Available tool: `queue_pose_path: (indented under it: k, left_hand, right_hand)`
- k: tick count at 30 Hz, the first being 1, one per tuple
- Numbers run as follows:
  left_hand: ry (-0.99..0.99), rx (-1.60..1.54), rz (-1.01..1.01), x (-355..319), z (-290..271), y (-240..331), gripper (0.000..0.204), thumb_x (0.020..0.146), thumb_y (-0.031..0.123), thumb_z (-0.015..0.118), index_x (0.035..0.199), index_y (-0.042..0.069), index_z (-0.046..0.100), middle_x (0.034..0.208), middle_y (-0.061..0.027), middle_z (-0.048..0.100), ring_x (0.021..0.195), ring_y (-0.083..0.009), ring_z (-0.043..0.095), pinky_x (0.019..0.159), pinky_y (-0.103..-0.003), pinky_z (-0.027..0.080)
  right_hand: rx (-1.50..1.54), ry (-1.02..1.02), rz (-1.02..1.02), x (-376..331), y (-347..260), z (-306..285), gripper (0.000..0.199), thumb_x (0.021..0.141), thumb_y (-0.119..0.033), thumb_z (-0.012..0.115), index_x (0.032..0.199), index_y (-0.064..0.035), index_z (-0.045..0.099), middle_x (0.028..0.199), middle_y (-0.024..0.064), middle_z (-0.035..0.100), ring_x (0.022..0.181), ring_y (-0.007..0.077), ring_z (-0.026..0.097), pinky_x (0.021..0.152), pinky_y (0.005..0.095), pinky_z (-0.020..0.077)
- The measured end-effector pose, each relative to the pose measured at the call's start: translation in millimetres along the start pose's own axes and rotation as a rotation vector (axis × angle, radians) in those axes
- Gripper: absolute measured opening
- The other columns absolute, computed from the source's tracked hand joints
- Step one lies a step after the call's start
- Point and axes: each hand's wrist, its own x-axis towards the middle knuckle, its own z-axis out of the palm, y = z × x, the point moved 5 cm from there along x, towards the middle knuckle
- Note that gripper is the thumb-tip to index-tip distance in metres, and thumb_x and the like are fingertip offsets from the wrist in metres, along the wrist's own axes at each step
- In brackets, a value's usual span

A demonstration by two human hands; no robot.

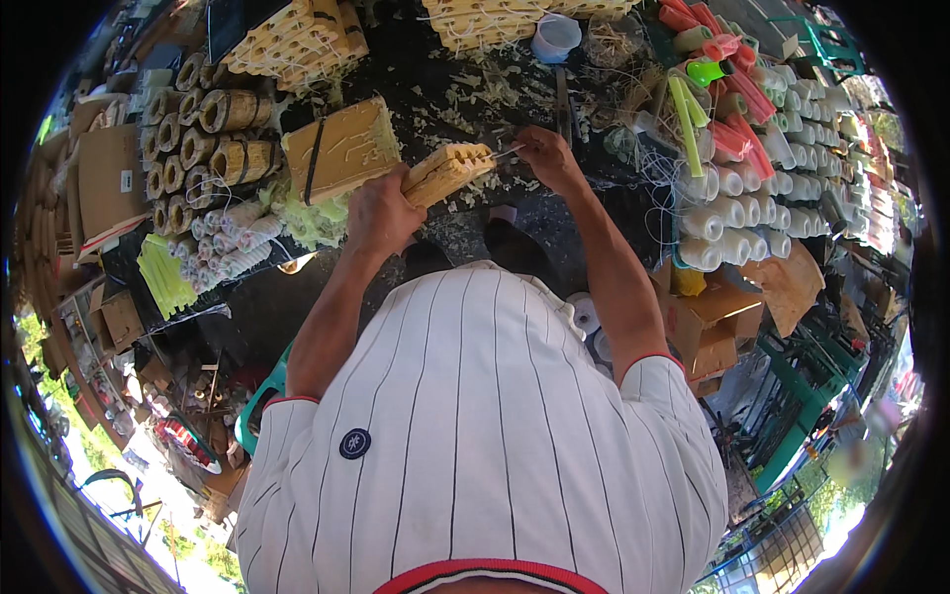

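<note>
My left hand [381, 213] is closed round the near end of a yellow block [447, 176], which has a row of scalloped notches along its far end. I hold it tilted above the dark worktable [435, 114]. The fingers of my right hand [550, 160] pinch a thin, pale, stick-like tool [509, 150], its tip against the block's notched end. The tool's exact kind is too small to make out. Just left of the block lies a larger tan block [341, 148] with a black band round it, close to my left hand.
Pale shavings are scattered over the table. Stacks of yellow notched blocks [287, 45] and a bluish cup [556, 40] stand at the back. Bound hollow cylinders [233, 111] and green sticks [163, 272] sit left; white cylinders [712, 228] and red pieces [749, 144] are piled right.
</note>
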Motion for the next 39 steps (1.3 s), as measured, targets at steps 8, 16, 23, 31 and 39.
queue_pose_path:
  k: [8, 16, 23, 31, 39]
  left_hand:
    - [0.002, 0.066, 0.078, 15.6, 6.0, 6.8, 0.052, 0.072, 0.015, 0.083, 0.12, 0.002, 0.069, 0.096, -0.0228, 0.076, 0.095, -0.0414, 0.074, 0.085, -0.047, 0.058]
    - [-0.056, 0.105, 0.207, 47.8, 23.3, 42.5, 0.05, 0.072, 0.016, 0.083, 0.119, 0.006, 0.069, 0.095, -0.0221, 0.076, 0.093, -0.0405, 0.074, 0.083, -0.049, 0.058]
    - [-0.012, 0.083, 0.161, 38.9, 3.6, 29.3, 0.054, 0.071, 0.016, 0.083, 0.122, 0.005, 0.069, 0.094, -0.0229, 0.076, 0.095, -0.0403, 0.074, 0.085, -0.048, 0.058]
    - [0.016, 0.214, 0.127, 37.3, -17.9, 32.1, 0.05, 0.073, 0.015, 0.083, 0.12, 0.007, 0.069, 0.097, -0.0206, 0.077, 0.093, -0.0396, 0.075, 0.084, -0.049, 0.059]
    - [-0.095, 0.231, 0.162, 67.3, 17.7, 55.5, 0.055, 0.073, 0.018, 0.083, 0.125, 0.009, 0.069, 0.097, -0.02, 0.077, 0.094, -0.0387, 0.075, 0.082, -0.049, 0.059]
  right_hand:
    - [0.096, -0.132, 0.323, -0.5, 5.0, 2.7, 0.024, 0.103, -0.016, 0.055, 0.12, -0.001, 0.062, 0.08, 0.0075, 0.067, 0.073, 0.019, 0.064, 0.068, 0.0365, 0.049]
    - [0.165, -0.089, 0.616, -4.9, 35.9, -14.8, 0.034, 0.097, -0.013, 0.054, 0.126, -0.0045, 0.07, 0.08, 0.0078, 0.068, 0.07, 0.0182, 0.062, 0.062, 0.0369, 0.0473]
    - [0.084, -0.206, 0.56, -0.2, -22.4, -15.8, 0.04, 0.089, -0.008, 0.061, 0.128, -0.006, 0.072, 0.088, 0.0107, 0.072, 0.073, 0.0183, 0.064, 0.063, 0.0374, 0.0491]
    - [-0.546, -0.045, 0.125, 14.6, 8.4, -6.2, 0.033, 0.094, -0.017, 0.065, 0.125, -0.0043, 0.069, 0.102, 0.025, 0.074, 0.098, 0.0424, 0.072, 0.082, 0.0498, 0.0565]
    - [-0.493, -0.007, 0.035, 17.7, 28.0, -9.5, 0.036, 0.088, -0.013, 0.066, 0.122, -0.0018, 0.07, 0.101, 0.0271, 0.074, 0.099, 0.045, 0.071, 0.082, 0.0508, 0.0569]
